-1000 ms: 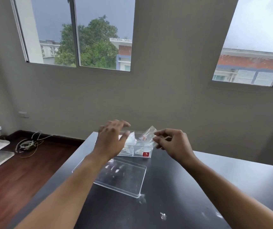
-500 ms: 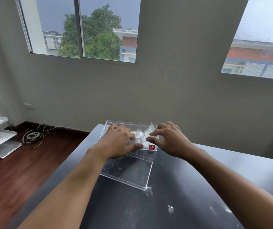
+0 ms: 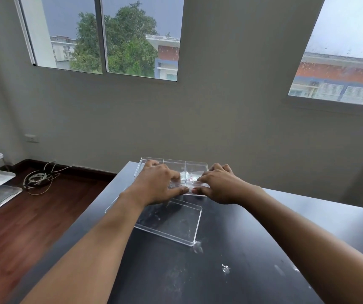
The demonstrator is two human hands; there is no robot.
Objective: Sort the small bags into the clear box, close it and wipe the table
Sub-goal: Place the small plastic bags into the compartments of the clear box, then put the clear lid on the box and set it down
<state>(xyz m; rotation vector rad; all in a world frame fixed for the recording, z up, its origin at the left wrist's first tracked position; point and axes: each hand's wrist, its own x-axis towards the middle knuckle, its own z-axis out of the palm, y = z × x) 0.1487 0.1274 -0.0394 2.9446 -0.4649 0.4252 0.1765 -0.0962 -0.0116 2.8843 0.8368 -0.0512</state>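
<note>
Near the far left corner of the dark surface (image 3: 263, 249) sits the clear box (image 3: 174, 170), its dividers splitting it into compartments, and both hands have settled over its near wall. The left hand (image 3: 156, 187) covers the left and middle compartments with its fingers (image 3: 174, 179) curled down inside, thumb laid along the near rim; whether those fingers pinch a bag cannot be told, since the hand hides what lies under it. The right hand (image 3: 217, 185) curls over the right end, thumb on the near rim almost meeting the other thumb, likely steadying the box while the contents are tucked flat. Small bags (image 3: 190, 177), white with a red spot, show in the right near compartment between the two hands. The clear lid (image 3: 171, 222) lies flat just in front of the box, towards the left edge, presumably parked within easy reach for closing. White smears and crumbs (image 3: 225, 268) dot the surface nearer the person, so by my reckoning the wiping is yet to come, once the lid is on.
</note>
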